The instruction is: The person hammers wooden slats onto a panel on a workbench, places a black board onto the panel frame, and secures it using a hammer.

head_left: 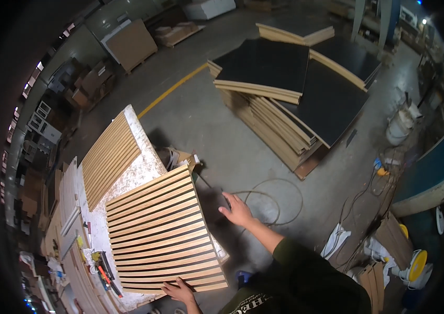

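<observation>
A wooden slat panel (159,230), pale slats with dark gaps between them, lies on a white, worn worktable (140,180). My left hand (180,291) rests on the near edge of this panel, its fingers spread over the last slats. Off the panel's right side, my right hand (237,210) hangs in the air with fingers apart and nothing in them. A second slat panel (111,154) lies farther back on the same table. By the left side of the nearer panel are a tool with a red-orange handle (107,280) and other small tools.
Black-faced boards (264,65) are stacked on the floor at the far right. A coiled hose (277,201) lies on the floor right of my hand. Cables, a white bucket (402,125) and scrap boards (393,240) are along the right. Long strips (70,199) lie along the table's left.
</observation>
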`<move>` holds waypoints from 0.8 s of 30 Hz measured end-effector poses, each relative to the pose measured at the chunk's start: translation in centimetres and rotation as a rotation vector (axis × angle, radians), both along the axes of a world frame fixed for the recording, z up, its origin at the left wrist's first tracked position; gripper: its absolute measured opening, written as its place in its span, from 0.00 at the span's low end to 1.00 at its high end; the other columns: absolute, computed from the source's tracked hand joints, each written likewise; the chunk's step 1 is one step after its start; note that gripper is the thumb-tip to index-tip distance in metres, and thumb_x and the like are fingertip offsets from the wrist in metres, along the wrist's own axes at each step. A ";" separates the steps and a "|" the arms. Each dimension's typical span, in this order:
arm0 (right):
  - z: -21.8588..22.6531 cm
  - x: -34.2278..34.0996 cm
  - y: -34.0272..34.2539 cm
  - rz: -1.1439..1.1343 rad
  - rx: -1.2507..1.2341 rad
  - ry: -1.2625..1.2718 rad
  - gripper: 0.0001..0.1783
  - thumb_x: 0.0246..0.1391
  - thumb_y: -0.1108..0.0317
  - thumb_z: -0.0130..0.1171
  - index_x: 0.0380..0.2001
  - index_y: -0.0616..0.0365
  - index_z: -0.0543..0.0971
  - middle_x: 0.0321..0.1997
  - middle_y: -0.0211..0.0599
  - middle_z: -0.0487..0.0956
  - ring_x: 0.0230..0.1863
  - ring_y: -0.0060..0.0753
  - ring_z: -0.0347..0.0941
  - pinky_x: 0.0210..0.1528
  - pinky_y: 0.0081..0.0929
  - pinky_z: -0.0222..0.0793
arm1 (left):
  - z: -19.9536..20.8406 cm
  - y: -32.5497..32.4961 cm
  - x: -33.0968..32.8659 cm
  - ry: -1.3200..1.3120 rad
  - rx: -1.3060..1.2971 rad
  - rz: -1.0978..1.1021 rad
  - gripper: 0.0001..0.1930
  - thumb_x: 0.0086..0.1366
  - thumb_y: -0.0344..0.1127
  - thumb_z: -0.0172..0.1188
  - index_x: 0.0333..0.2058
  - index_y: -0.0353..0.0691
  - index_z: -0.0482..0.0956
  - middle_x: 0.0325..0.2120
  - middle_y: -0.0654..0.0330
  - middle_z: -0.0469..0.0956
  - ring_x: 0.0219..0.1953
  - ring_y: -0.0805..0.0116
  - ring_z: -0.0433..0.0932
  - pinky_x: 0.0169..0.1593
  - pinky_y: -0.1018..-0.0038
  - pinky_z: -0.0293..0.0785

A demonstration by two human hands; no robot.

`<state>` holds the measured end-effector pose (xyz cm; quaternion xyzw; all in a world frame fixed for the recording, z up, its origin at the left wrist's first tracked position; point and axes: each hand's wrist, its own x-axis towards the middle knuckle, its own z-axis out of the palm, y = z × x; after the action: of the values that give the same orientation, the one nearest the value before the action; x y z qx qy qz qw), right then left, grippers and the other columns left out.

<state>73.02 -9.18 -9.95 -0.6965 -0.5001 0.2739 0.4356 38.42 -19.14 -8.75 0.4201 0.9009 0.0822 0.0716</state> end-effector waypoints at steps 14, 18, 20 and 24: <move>-1.0 -1.5 23.4 0.236 -0.117 -0.136 0.32 0.47 0.54 0.54 0.55 0.53 0.62 0.55 0.43 0.66 0.57 0.43 0.61 0.56 0.39 0.57 | 0.7 -3.6 1.4 -0.095 -0.132 -0.173 0.49 0.47 0.61 0.57 0.56 0.25 0.52 0.57 0.33 0.46 0.59 0.39 0.48 0.60 0.56 0.46; -0.6 -0.5 21.9 0.218 -0.108 -0.171 0.28 0.46 0.55 0.56 0.51 0.51 0.67 0.52 0.44 0.68 0.53 0.47 0.63 0.54 0.36 0.60 | 3.0 -4.0 2.4 -0.149 -0.090 -0.204 0.52 0.43 0.65 0.58 0.56 0.28 0.53 0.57 0.34 0.46 0.60 0.41 0.47 0.60 0.53 0.43; 0.6 -2.4 19.9 0.301 -0.050 -0.117 0.23 0.46 0.57 0.57 0.46 0.51 0.71 0.47 0.44 0.70 0.50 0.48 0.65 0.51 0.36 0.62 | 3.5 -6.2 0.4 -0.148 -0.081 -0.111 0.53 0.43 0.68 0.55 0.57 0.29 0.53 0.58 0.35 0.45 0.61 0.41 0.45 0.61 0.51 0.39; -0.1 1.7 11.9 0.135 0.143 -0.151 0.19 0.44 0.60 0.59 0.38 0.58 0.72 0.39 0.46 0.72 0.43 0.48 0.68 0.45 0.35 0.64 | 2.7 -5.9 -3.0 -0.192 -0.133 -0.206 0.54 0.45 0.73 0.50 0.59 0.34 0.50 0.60 0.38 0.40 0.63 0.41 0.39 0.60 0.47 0.32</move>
<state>74.72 2.72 -10.06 -0.6471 -0.5956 0.2131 0.4257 35.43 -25.00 -6.10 0.4948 0.8455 0.0545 0.1931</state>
